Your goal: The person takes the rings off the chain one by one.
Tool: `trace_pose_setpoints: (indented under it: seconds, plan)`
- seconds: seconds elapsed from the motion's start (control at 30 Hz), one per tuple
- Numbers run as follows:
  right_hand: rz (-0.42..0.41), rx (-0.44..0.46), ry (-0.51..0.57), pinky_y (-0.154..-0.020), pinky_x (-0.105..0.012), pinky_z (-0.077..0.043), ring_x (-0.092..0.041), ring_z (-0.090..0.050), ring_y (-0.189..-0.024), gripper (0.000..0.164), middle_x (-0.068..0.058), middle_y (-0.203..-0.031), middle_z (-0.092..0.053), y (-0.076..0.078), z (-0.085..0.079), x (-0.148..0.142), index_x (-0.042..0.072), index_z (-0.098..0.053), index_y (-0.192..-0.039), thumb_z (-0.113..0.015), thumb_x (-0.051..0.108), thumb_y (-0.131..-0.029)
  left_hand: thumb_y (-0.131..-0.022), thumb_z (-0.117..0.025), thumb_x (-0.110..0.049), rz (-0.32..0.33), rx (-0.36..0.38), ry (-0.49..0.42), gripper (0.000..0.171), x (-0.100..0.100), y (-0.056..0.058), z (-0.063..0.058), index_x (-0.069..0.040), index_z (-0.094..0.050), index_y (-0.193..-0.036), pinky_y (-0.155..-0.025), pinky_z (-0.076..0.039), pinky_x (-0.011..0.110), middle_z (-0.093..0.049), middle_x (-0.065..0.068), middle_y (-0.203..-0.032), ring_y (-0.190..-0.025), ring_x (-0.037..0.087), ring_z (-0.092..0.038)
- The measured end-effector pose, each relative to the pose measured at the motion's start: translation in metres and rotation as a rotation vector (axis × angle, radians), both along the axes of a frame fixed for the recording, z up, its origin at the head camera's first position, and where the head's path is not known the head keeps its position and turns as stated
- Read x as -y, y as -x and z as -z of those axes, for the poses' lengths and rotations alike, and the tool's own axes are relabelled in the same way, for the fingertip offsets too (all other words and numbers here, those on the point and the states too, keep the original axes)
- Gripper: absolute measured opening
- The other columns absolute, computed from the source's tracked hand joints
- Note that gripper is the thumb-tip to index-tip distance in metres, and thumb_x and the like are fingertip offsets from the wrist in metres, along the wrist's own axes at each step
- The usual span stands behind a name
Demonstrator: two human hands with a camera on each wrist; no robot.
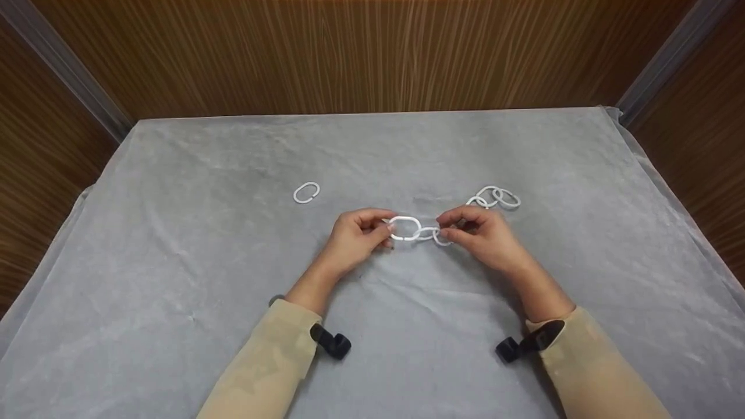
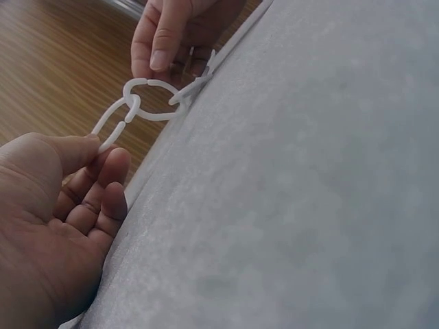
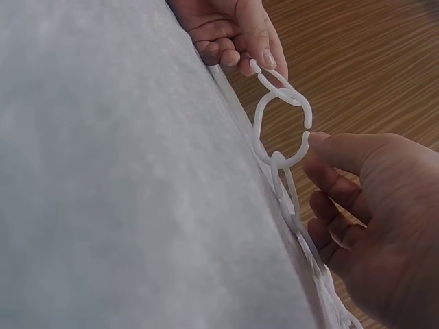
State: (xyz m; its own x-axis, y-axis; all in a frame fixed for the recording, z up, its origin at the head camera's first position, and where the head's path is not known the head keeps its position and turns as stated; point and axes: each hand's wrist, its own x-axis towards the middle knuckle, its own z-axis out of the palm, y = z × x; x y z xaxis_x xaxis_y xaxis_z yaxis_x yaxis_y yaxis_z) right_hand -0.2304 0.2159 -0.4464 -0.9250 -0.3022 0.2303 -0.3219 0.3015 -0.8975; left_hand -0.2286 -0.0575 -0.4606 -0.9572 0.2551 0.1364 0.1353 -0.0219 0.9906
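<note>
White plastic chain links are joined between the two hands. In the head view, my left hand (image 1: 352,240) pinches the end link (image 1: 405,217) between thumb and fingers, and this link is held up facing the camera. The neighbouring link (image 3: 257,130) shows a small gap in its side in the right wrist view. My right hand (image 1: 483,235) has its thumb and forefinger at that gap, the thumb tip against the link. Further links of the chain (image 1: 507,203) trail behind the right hand onto the cloth; the right fingers hide some of them.
A single loose link (image 1: 295,194) with a gap in its side lies on the grey cloth (image 1: 174,262), left of and beyond the hands. Wood-grain panels (image 1: 372,58) stand behind the table and at both sides. A black device (image 1: 334,344) is worn on each sleeve cuff.
</note>
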Motion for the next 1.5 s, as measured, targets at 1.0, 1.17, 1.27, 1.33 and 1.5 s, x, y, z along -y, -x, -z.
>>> trace_pose_setpoints:
  seconds: [1.0,1.17,1.27,1.33,1.5]
  plan:
    - [0.007,-0.076,-0.095,-0.076,-0.016,-0.048,-0.010,-0.062,-0.087,0.017,-0.010,-0.098,-0.076,0.0002,0.0013,0.0007,0.003,-0.082,-0.104,-0.085,-0.001,-0.088,-0.096,-0.073,0.006,0.014,-0.006,-0.008,0.023,0.0008,-0.0004,-0.0001,0.007,-0.075,-0.118,-0.064,-0.054,0.022,-0.070,0.001,-0.078,-0.064,0.012,-0.067]
    - [0.011,-0.069,-0.105,-0.077,-0.017,-0.048,-0.011,-0.062,-0.088,0.017,-0.009,-0.098,-0.077,0.0002,0.0009,0.0007,0.005,-0.083,-0.104,-0.086,0.000,-0.088,-0.095,-0.074,0.005,0.014,-0.009,-0.008,0.022,0.0008,-0.0005,0.0006,0.007,-0.076,-0.118,-0.063,-0.054,0.022,-0.070,0.001,-0.078,-0.064,0.011,-0.067]
    - [0.011,-0.072,-0.108,-0.076,-0.016,-0.048,-0.012,-0.062,-0.087,0.016,-0.009,-0.098,-0.076,0.0000,0.0012,0.0006,0.005,-0.083,-0.104,-0.085,0.000,-0.088,-0.095,-0.074,0.005,0.015,-0.015,-0.011,0.022,0.0005,-0.0005,0.0007,0.008,-0.075,-0.118,-0.063,-0.054,0.022,-0.071,0.001,-0.078,-0.064,0.011,-0.067]
    - [0.011,-0.076,-0.111,-0.076,-0.016,-0.048,-0.011,-0.062,-0.086,0.016,-0.009,-0.097,-0.076,-0.0001,0.0014,0.0004,0.005,-0.083,-0.103,-0.085,0.000,-0.088,-0.095,-0.074,0.005,0.017,-0.016,-0.012,0.022,0.0004,-0.0005,0.0010,0.007,-0.075,-0.118,-0.063,-0.054,0.022,-0.071,0.001,-0.078,-0.064,0.011,-0.067]
    - [0.012,-0.085,-0.117,-0.075,-0.016,-0.048,-0.011,-0.061,-0.085,0.016,-0.008,-0.096,-0.076,-0.0001,0.0008,0.0002,0.006,-0.083,-0.103,-0.086,0.001,-0.088,-0.095,-0.074,0.005,0.021,-0.021,-0.004,0.022,0.0003,-0.0002,0.0014,0.007,-0.076,-0.117,-0.063,-0.053,0.022,-0.071,0.002,-0.078,-0.064,0.012,-0.067]
